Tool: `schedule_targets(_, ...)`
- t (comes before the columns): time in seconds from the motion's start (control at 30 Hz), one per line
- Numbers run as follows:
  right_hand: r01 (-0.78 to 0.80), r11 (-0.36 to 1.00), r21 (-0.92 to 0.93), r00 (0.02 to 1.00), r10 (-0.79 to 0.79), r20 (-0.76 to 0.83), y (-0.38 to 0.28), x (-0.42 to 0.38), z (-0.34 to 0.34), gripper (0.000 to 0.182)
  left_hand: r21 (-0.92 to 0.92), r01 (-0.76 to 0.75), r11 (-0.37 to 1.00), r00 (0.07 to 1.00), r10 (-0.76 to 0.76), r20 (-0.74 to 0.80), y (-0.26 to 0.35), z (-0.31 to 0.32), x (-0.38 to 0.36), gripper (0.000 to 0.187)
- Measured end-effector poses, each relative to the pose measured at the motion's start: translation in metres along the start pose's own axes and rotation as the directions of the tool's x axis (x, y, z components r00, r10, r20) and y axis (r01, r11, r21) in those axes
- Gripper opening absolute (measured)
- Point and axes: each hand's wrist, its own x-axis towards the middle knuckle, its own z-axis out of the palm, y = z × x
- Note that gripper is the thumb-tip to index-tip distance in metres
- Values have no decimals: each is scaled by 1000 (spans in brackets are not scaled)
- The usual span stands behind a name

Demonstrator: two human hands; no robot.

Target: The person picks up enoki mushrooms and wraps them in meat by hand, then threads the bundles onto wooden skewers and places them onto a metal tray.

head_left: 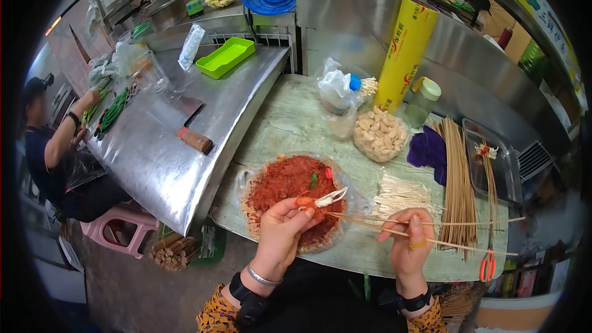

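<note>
In my left hand, thumb and fingers pinch a strip of red-sauced meat wrapped around white enoki mushrooms, whose ends stick out. My right hand grips two thin bamboo skewers; their left ends reach the meat by my left fingers, but whether they pierce it is hard to see. Below my left hand lies a plastic-lined heap of red marinated meat with a green leaf on it. Loose enoki is spread just behind my right hand. Farther right is a bundle of bamboo skewers.
A clear tray holds loaded skewers, with orange-handled scissors near it. Behind stand peeled garlic, a yellow film roll and a jar. A cleaver lies on the steel table; another person sits beyond.
</note>
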Motion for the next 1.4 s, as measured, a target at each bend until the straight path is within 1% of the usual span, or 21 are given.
schedule_targets(0.03, -2, 1000, 25, 999, 3, -40, 4, -1, -3, 28, 0, -5, 1000, 1000, 5, -3, 1, 0, 1, 18)
schedule_targets(0.17, -22, 998, 54, 999, 24, -46, 19, -6, -1, 29, -72, 21, 997, 1000, -22, -16, -2, 4, 0, 18)
schedule_targets(0.3, -23, 990, 137, 996, 35, -82, 26, -7, 0, 27, -122, 25, 992, 1000, -26, -9, -1, 8, 0, 17)
schedule_targets(0.43, -34, 983, 179, 990, 57, -126, 29, -6, -1, 27, -124, 38, 992, 999, -40, -14, -2, 9, 0, 17)
schedule_targets(0.57, -48, 981, 187, 994, 65, -87, 31, -4, -1, 26, -115, 52, 992, 999, -53, -5, -5, 9, 0, 16)
schedule_targets(0.67, -79, 967, 241, 989, 106, -101, 39, -3, -6, 26, -122, 59, 991, 998, -61, -16, -6, 10, -2, 16)
schedule_targets(0.73, -157, 923, 352, 976, 200, -88, 47, -3, -9, 26, -141, 88, 986, 995, -94, -39, -6, 12, -2, 16)
schedule_targets(0.83, -145, 931, 336, 977, 188, -99, 46, -4, -4, 26, -105, 17, 994, 999, -20, -28, -7, 12, -4, 18)
schedule_targets(0.87, -145, 931, 335, 977, 188, -100, 43, -5, 0, 26, -105, 17, 994, 999, -20, -28, -8, 11, -4, 18)
schedule_targets(0.93, -5, 976, 220, 993, 32, -117, 33, -7, 10, 27, 13, -131, 991, 991, 131, 5, -12, 6, -3, 19)
schedule_targets(0.97, -6, 976, 220, 993, 32, -117, 29, -9, 12, 27, 13, -132, 991, 991, 132, 4, -12, 5, -3, 19)
schedule_targets(1.03, 180, 984, -15, 984, -179, 21, 22, -13, 15, 27, 82, -158, 984, 985, 162, -51, -13, 5, -2, 19)
schedule_targets(1.07, 180, 984, -14, 983, -180, 22, 19, -13, 16, 27, 82, -159, 984, 985, 163, -51, -14, 4, -2, 19)
schedule_targets(1.1, 286, 943, -170, 955, -267, 128, 17, -13, 15, 28, 97, -192, 976, 979, 198, -53, -15, 2, -2, 20)
schedule_targets(1.13, 394, 866, -309, 913, -327, 245, 13, -13, 15, 29, 112, -223, 968, 972, 230, -55, -16, 1, -2, 21)
schedule_targets(1.17, 391, 866, -312, 914, -325, 243, 8, -13, 17, 29, 111, -220, 969, 972, 227, -56, -16, 2, -3, 21)
schedule_targets(1.23, 524, 710, -470, 839, -335, 429, -1, -12, 20, 29, 136, -273, 952, 958, 283, -55, -14, 4, -3, 22)
schedule_targets(1.27, 525, 709, -471, 839, -335, 430, -2, -12, 20, 29, 135, -273, 952, 958, 283, -55, -15, 4, -3, 22)
schedule_targets(1.33, 599, 650, -468, 774, -320, 546, -4, -11, 21, 15, 188, -295, 937, 948, 312, -68, -16, 3, -4, 22)
schedule_targets(1.37, 598, 649, -470, 775, -319, 546, -5, -11, 23, 15, 187, -293, 938, 948, 310, -68, -17, 3, -4, 22)
schedule_targets(1.4, 625, 633, -457, 750, -325, 576, -6, -10, 26, 14, 195, -306, 932, 943, 324, -70, -17, 2, -3, 22)
